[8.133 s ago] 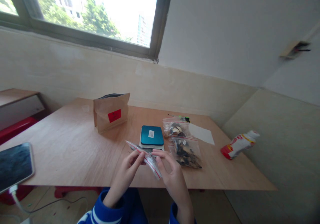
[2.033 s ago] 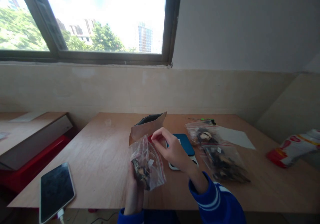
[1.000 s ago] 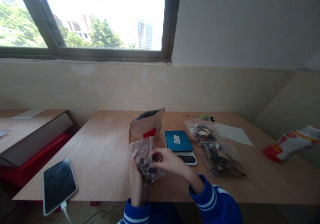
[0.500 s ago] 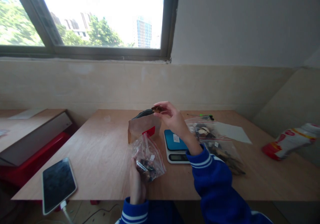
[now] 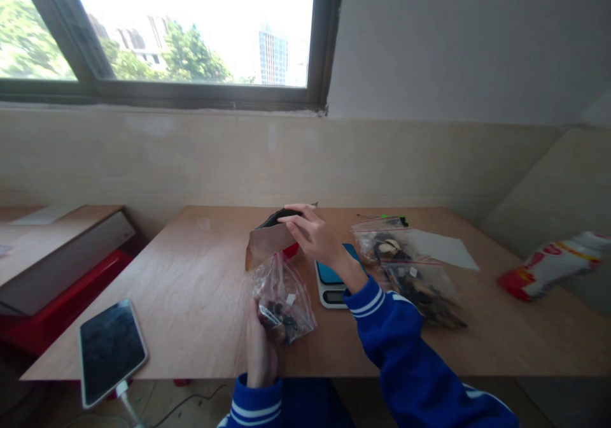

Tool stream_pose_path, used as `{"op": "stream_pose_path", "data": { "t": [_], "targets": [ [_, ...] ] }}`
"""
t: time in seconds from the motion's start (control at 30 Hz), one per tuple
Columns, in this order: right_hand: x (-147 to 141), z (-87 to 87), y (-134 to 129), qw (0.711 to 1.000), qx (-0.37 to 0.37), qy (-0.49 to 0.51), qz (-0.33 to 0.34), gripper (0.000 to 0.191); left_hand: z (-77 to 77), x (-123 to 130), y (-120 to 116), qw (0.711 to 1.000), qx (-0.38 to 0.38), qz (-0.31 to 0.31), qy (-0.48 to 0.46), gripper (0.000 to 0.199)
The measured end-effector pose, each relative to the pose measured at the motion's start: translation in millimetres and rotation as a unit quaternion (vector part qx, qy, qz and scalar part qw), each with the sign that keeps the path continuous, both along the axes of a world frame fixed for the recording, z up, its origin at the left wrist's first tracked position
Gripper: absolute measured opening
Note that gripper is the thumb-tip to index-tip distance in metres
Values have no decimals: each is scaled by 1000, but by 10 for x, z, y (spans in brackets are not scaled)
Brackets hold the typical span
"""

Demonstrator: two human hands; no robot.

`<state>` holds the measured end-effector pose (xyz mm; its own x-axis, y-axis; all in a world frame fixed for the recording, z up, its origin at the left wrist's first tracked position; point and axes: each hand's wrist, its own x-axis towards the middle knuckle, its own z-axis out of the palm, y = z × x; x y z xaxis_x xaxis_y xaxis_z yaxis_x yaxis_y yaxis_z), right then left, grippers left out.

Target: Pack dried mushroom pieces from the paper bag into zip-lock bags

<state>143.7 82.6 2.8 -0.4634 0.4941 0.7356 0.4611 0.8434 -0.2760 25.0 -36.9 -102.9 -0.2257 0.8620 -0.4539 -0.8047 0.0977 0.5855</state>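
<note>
Clear zip bag (image 5: 286,291) of dark dried pieces (image 5: 277,320) in left hand (image 5: 260,355), right fingers (image 5: 300,214) pressed together over kraft pouch (image 5: 268,242)

The left hand (image 5: 260,358) grips a clear zip bag (image 5: 284,307) of dark dried pieces; the right hand (image 5: 310,234) hovers at the mouth of a paper bag (image 5: 270,242) on the counter (image 5: 191,326).

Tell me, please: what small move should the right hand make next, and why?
Probably the right hand should open its fingers over the kraft paper bag and release any piece it holds, because its fingertips are at the bag's open mouth. The left hand holds the clear zip bag of dark dried pieces below.
</note>
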Motion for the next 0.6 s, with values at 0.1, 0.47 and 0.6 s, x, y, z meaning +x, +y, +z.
{"op": "stream_pose_path", "data": {
  "t": [0.1, 0.47, 0.6],
  "targets": [
    [8, -18, -129, 999, 5, 16, -28, 28, -1, 11, -14, 1000, 17, 5, 3, 49],
    [140, -555, -848, 916, -399, 2, 47, 22, 39, 3, -70, 992, 86, 17, 91, 52],
    [99, -604, -906, 904, -426, -26, 31, 7, -10, 12, -44, 989, 101, 5, 106, 53]
  ]
}}
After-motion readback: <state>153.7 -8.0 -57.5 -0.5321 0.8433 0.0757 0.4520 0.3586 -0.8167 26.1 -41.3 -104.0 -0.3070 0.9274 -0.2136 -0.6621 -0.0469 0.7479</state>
